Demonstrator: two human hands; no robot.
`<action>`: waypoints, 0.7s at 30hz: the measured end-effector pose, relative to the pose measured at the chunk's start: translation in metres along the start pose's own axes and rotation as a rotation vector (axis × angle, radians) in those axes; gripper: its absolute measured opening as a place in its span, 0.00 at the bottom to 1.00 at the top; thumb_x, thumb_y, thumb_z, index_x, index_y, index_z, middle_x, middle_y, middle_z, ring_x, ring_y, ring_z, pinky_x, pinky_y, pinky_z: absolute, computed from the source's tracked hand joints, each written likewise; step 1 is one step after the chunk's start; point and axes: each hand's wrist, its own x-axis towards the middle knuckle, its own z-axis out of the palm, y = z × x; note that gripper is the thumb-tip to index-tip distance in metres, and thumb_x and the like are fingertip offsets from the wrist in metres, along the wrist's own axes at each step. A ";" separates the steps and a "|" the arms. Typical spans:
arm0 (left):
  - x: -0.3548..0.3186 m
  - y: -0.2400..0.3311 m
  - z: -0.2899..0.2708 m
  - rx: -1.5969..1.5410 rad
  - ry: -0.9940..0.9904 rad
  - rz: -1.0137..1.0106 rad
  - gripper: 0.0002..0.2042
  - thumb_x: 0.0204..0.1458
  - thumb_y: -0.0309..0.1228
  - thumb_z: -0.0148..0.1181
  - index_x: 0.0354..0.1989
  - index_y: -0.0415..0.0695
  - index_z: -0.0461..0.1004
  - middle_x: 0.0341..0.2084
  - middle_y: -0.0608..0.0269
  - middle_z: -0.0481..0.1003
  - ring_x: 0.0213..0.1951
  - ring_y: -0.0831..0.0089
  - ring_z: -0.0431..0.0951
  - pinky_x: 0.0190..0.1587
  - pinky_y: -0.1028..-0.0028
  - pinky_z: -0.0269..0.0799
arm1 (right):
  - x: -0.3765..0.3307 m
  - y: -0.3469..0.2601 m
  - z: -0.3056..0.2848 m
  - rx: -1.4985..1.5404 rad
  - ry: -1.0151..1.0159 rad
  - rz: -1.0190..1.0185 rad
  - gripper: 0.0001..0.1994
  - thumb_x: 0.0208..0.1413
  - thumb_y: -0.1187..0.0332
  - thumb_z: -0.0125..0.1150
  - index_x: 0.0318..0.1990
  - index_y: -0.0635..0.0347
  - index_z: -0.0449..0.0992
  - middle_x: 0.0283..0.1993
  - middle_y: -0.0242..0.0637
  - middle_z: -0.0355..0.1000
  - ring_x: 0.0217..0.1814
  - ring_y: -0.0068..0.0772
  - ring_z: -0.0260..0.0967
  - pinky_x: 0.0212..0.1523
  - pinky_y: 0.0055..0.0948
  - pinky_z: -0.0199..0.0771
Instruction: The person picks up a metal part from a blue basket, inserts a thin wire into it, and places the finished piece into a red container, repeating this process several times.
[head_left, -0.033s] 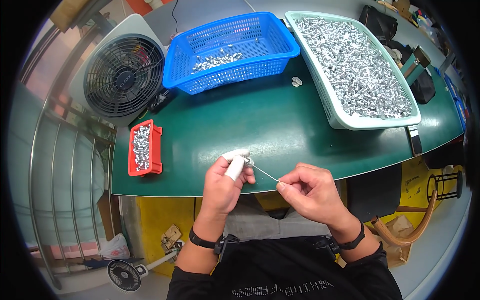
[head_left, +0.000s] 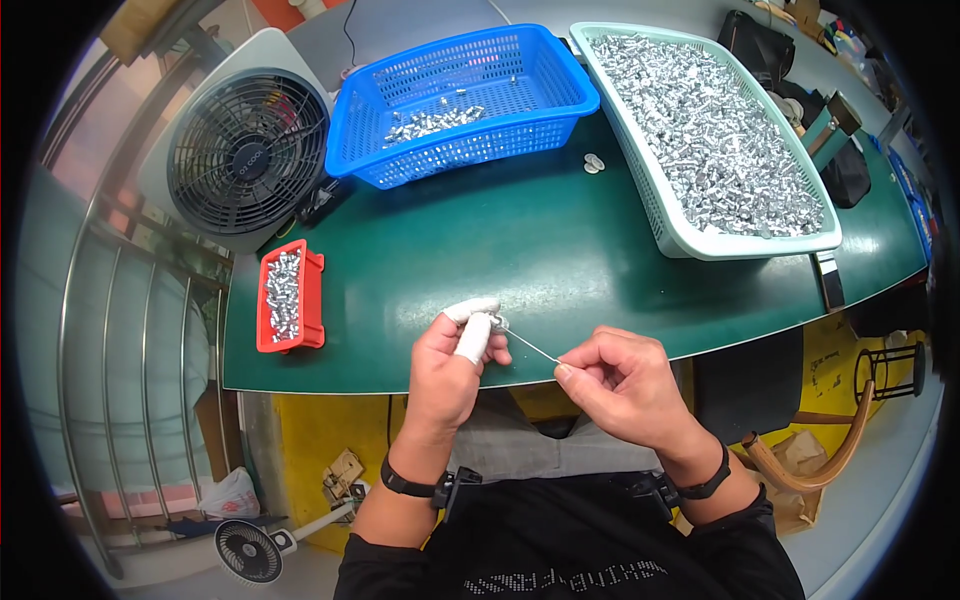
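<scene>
Over the front edge of the green table (head_left: 420, 250), my left hand (head_left: 445, 365) pinches a small silvery metal part (head_left: 499, 321) between thumb and forefinger, both wrapped in white covers. My right hand (head_left: 622, 380) is closed on a thin, straight metal rod (head_left: 530, 345), held by its near end between thumb and forefinger. The rod slants up to the left and its far tip meets the small part; whether it goes into it I cannot tell. My left fingers hide most of the part.
A red bin (head_left: 312, 300) of small metal parts stands at the left. Behind are a blue basket (head_left: 460, 155) with some parts and a pale green basket (head_left: 655, 215) full of them. A box fan (head_left: 250, 160) stands back left; a few discs (head_left: 594, 163) lie between the baskets.
My left thumb and wrist have shifted very slightly to the right. Everything else looks the same.
</scene>
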 end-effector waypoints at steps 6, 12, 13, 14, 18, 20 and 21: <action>-0.006 0.001 0.006 0.301 0.002 0.208 0.10 0.62 0.20 0.50 0.50 0.36 0.73 0.39 0.56 0.76 0.36 0.71 0.77 0.39 0.74 0.75 | -0.003 0.017 -0.006 0.398 -0.073 0.315 0.04 0.56 0.76 0.64 0.35 0.70 0.78 0.26 0.27 0.69 0.23 0.12 0.60 0.22 0.17 0.58; -0.001 0.008 0.013 0.372 0.006 0.305 0.10 0.61 0.18 0.52 0.49 0.35 0.74 0.37 0.57 0.77 0.35 0.72 0.78 0.40 0.76 0.75 | -0.004 0.028 -0.005 0.921 -0.125 0.488 0.05 0.57 0.75 0.64 0.36 0.70 0.78 0.26 0.28 0.70 0.22 0.11 0.57 0.20 0.16 0.53; 0.001 0.009 0.013 0.372 0.007 0.304 0.10 0.61 0.18 0.52 0.49 0.35 0.74 0.37 0.57 0.77 0.35 0.72 0.78 0.40 0.76 0.75 | -0.003 0.028 -0.004 0.923 -0.108 0.485 0.05 0.57 0.75 0.63 0.36 0.70 0.78 0.26 0.29 0.71 0.21 0.10 0.56 0.19 0.16 0.51; 0.004 0.010 0.014 0.584 0.011 0.499 0.10 0.61 0.18 0.52 0.49 0.35 0.74 0.37 0.57 0.77 0.35 0.72 0.78 0.40 0.76 0.75 | -0.003 0.027 -0.005 0.923 -0.108 0.486 0.05 0.57 0.75 0.63 0.36 0.70 0.78 0.26 0.29 0.71 0.21 0.10 0.56 0.19 0.16 0.51; 0.003 0.006 0.016 0.831 0.010 0.740 0.10 0.61 0.18 0.52 0.48 0.35 0.74 0.37 0.56 0.77 0.35 0.72 0.78 0.41 0.74 0.76 | 0.000 0.014 -0.016 0.545 -0.046 0.372 0.04 0.57 0.76 0.63 0.35 0.70 0.78 0.27 0.31 0.71 0.21 0.11 0.56 0.19 0.16 0.51; 0.000 0.001 0.015 0.482 0.001 0.444 0.10 0.61 0.18 0.52 0.49 0.35 0.74 0.39 0.56 0.77 0.36 0.71 0.78 0.41 0.73 0.76 | 0.000 0.010 -0.018 0.560 -0.076 0.441 0.04 0.57 0.76 0.63 0.35 0.70 0.78 0.27 0.31 0.71 0.21 0.11 0.57 0.19 0.16 0.51; 0.000 -0.001 0.014 0.482 0.002 0.444 0.10 0.61 0.18 0.52 0.49 0.35 0.74 0.39 0.56 0.77 0.36 0.71 0.78 0.41 0.73 0.76 | 0.000 0.009 -0.018 0.567 -0.092 0.475 0.03 0.57 0.77 0.63 0.35 0.70 0.78 0.27 0.31 0.71 0.21 0.11 0.57 0.19 0.16 0.51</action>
